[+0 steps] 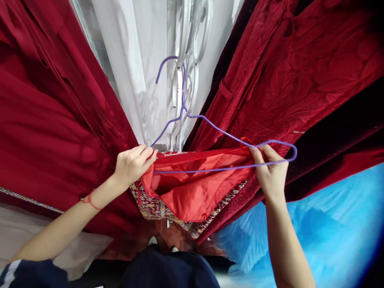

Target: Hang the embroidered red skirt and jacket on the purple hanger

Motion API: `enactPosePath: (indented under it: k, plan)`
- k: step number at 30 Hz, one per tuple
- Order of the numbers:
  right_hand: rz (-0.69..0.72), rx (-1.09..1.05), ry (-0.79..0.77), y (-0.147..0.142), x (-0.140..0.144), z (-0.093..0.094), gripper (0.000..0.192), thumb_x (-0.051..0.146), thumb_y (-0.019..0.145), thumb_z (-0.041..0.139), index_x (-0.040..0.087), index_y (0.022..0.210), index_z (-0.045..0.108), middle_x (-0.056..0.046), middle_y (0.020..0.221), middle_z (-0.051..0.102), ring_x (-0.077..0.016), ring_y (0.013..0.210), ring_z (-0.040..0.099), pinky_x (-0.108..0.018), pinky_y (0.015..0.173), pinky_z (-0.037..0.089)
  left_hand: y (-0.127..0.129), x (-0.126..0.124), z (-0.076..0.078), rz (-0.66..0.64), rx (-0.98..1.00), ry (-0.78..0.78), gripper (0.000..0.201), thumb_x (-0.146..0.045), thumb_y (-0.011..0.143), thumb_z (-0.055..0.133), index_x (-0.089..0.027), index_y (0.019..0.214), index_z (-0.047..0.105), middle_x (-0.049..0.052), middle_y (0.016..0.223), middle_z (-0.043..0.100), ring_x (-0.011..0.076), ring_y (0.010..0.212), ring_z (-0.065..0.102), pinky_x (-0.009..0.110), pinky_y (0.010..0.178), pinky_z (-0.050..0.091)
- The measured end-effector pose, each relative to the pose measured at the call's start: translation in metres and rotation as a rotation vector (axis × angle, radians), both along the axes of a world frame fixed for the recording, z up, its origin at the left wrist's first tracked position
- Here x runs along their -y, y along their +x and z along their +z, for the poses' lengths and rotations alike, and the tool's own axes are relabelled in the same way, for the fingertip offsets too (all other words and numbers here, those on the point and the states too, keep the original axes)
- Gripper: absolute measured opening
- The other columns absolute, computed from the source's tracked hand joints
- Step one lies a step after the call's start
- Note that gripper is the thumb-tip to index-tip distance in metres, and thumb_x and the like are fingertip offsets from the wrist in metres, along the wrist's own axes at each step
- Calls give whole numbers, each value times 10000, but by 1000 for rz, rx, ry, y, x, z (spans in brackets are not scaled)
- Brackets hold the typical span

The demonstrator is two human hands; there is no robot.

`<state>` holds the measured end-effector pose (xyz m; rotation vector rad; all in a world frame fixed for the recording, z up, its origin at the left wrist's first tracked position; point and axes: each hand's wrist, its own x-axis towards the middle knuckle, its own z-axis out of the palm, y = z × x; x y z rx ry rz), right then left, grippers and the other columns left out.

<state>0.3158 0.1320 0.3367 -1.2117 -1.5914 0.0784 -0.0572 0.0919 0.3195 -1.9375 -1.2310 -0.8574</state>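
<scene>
A purple wire hanger (pixel 220 130) hangs by its hook from white metal scrollwork. Below its shoulders is a garment with a red lining (pixel 192 196) and a patterned, glittery red-and-gold outside (pixel 153 208). The hanger's lower bar crosses in front of the open top of the lining. My left hand (pixel 132 164) is closed on the garment's left top edge, covering the hanger's left end. My right hand (pixel 271 168) pinches the right top edge, near a thin red loop (pixel 246 141). The hanger's right end sticks out past my right fingers.
Dark red dresses (pixel 54 100) hang on the left, and a textured red one (pixel 288 80) hangs on the right. Blue pleated fabric (pixel 327 224) fills the lower right. White scrolled metalwork (pixel 196 44) stands in front of white drapes (pixel 120 48). My shoes show on the floor below.
</scene>
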Motion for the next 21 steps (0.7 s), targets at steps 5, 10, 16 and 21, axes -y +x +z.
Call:
enactPosePath:
  k: [5, 10, 16, 21]
  plan:
    - [-66, 649, 82, 20, -9, -12, 469, 516, 1006, 388, 188, 734, 584, -43, 647, 624, -154, 532, 557, -255, 506, 326, -7, -2, 5, -81, -50, 20, 336, -234, 970, 544, -165, 641, 539, -22, 577, 516, 97, 515, 491, 253, 498, 275]
    - [11, 835, -78, 40, -5, -53, 489, 508, 1040, 274, 198, 774, 541, -64, 658, 668, -171, 525, 622, -247, 494, 338, 4, -4, -2, -97, -56, 26, 330, -203, 956, 562, -162, 632, 520, -28, 566, 495, 93, 491, 468, 257, 500, 289]
    - [-16, 817, -372, 22, -3, -89, 245, 426, 1005, 458, 202, 931, 526, -87, 811, 732, -225, 692, 712, -257, 578, 417, 8, -6, -5, -106, -67, -17, 324, -214, 964, 549, -164, 644, 544, -28, 570, 498, 94, 491, 463, 265, 498, 265]
    - [-321, 677, -705, -40, 8, -122, 222, 203, 983, 420, 144, 1177, 512, -156, 1011, 713, -258, 899, 717, -291, 683, 475, 8, -1, -5, -70, -109, 26, 330, -214, 956, 567, -172, 632, 523, -29, 562, 494, 104, 491, 473, 265, 496, 280]
